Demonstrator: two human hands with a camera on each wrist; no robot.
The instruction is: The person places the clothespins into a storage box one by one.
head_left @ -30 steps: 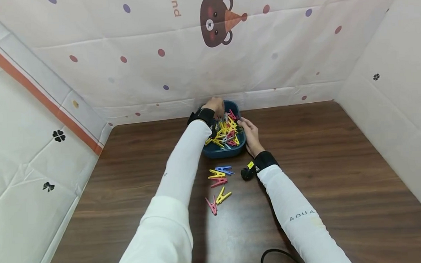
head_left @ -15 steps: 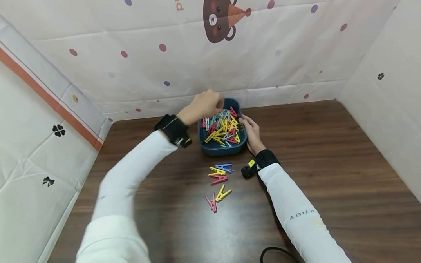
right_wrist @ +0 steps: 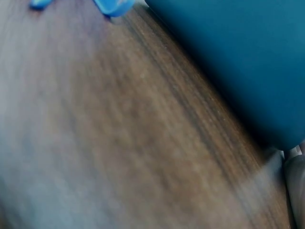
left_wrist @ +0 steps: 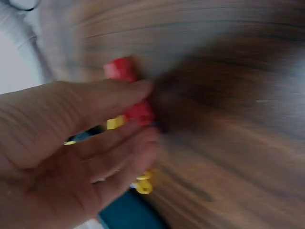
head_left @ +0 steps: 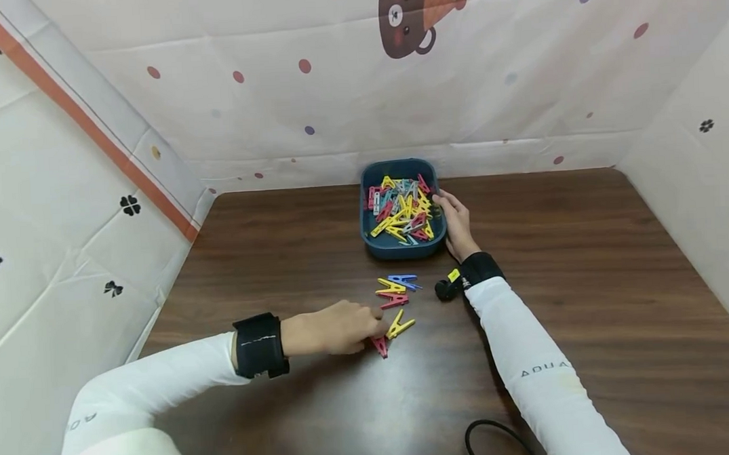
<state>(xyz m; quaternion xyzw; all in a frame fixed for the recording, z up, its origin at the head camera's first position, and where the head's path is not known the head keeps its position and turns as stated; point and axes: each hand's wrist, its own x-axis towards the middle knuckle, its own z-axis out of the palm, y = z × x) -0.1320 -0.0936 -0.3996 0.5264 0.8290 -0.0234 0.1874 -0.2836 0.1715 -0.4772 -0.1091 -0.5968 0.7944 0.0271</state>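
My left hand [head_left: 335, 328] pinches a red clothespin [left_wrist: 120, 69] between thumb and fingertips, low over the wooden table; its lower end [head_left: 380, 347] shows beside the fingers in the head view. Right by the fingertips lies a yellow clothespin [head_left: 399, 325]. Farther back are a red one [head_left: 395, 299], another yellow one [head_left: 391, 287] and a blue one [head_left: 405, 281]. A dark blue plastic basket [head_left: 405, 251] holds many yellow, red and pale blue clothespins. My right hand [head_left: 458, 231] grips the basket's right side, thumb at the rim; its fingers are mostly hidden in the right wrist view.
The basket stands at the table's back edge, close to a white printed cloth wall [head_left: 335, 106]. More cloth encloses the left and right sides. A black cable [head_left: 492, 423] curls on the table near the right forearm.
My left hand has left the basket, swung toward me and come down on the front red clothespin. My right hand stays on the basket. The head view has shifted slightly.
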